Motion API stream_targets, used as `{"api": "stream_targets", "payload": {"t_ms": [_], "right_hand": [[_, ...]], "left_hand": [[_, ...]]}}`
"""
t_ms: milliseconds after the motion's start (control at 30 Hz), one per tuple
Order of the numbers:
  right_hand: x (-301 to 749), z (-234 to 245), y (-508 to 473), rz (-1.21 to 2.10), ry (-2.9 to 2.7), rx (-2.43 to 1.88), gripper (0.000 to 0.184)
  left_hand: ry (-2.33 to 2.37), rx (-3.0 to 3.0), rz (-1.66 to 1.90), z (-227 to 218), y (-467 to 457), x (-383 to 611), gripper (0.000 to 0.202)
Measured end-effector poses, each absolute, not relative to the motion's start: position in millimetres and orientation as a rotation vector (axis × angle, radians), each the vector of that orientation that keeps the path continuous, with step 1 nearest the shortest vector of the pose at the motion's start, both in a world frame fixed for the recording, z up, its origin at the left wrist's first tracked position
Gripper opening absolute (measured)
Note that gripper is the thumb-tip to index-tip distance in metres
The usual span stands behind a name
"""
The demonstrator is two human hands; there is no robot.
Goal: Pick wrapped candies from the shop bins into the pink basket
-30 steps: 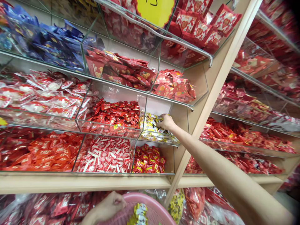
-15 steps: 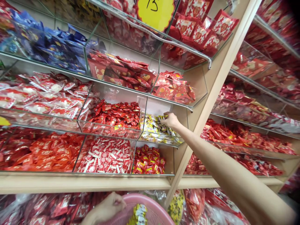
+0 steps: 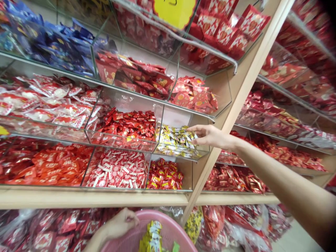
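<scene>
My right hand (image 3: 207,135) is open, palm down, fingers stretched toward a glass-fronted bin of yellow-and-white wrapped candies (image 3: 175,134). It holds nothing, and its fingertips are in front of the pile's right side. At the bottom, my left hand (image 3: 126,221) is closed at the left rim of a pink plastic basket (image 3: 168,216), fingers curled over the edge. Inside the basket lie yellow-wrapped candies (image 3: 154,231) and a small green piece (image 3: 175,246).
Glass dividers split the shelves into bins of red candies (image 3: 131,124), red-and-white candies (image 3: 118,169) and blue packets (image 3: 63,45). A slanted wooden upright (image 3: 225,129) stands beside my right hand. Bagged sweets (image 3: 214,220) lie below the wooden ledge (image 3: 91,198).
My right hand has drawn back from the candy pile toward me and to the right, and its fingers have opened. My left hand stays at the basket rim.
</scene>
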State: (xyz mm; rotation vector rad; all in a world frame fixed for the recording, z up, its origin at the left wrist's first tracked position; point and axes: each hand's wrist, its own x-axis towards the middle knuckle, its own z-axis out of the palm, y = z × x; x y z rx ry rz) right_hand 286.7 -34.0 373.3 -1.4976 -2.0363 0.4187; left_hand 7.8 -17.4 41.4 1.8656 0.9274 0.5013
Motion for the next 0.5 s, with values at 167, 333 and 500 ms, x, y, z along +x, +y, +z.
{"api": "stream_targets", "payload": {"t_ms": [167,333,500], "right_hand": [[279,343,-98,0.521,-2.102,-1.389,0.055],[274,238,-128,0.609,-2.251,-1.547,0.053],[277,121,-124,0.67,-2.317,-1.619,0.056]], "left_hand": [[0.862,1.848,0.466,49,-18,7,0.038],[0.852,1.843,0.397,49,-14,11,0.039],[0.851,1.895,0.384,50,-14,12,0.038]]}}
